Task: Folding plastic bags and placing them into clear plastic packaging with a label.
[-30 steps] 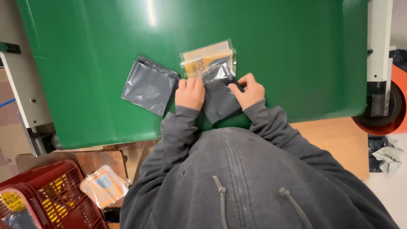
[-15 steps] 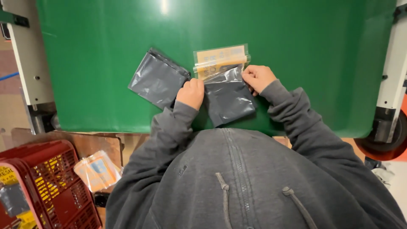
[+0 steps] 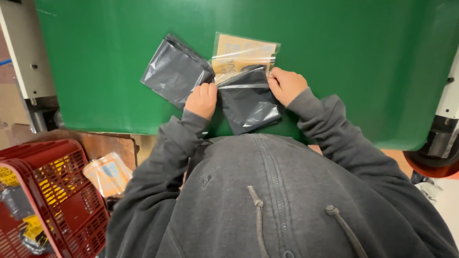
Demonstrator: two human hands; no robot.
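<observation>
Left hand (image 3: 202,99) pinches the near-left top edge of a dark grey bag (image 3: 248,102); right hand (image 3: 286,85) pinches its right corner, fingers curled tight (thumbs hidden). Bag lies flat on the green table (image 3: 363,62), overlapping a clear pouch (image 3: 244,52). Second grey bag (image 3: 174,69) beside. Looks like the mouth-opening step; next needs pulling the edges apart.

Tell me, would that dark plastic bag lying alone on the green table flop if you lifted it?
Probably yes. The dark bag lies flat with soft wrinkles, so it likely droops when lifted by a corner. Its surface shines, so it may slide easily on the green table. It looks thin and probably light.
</observation>
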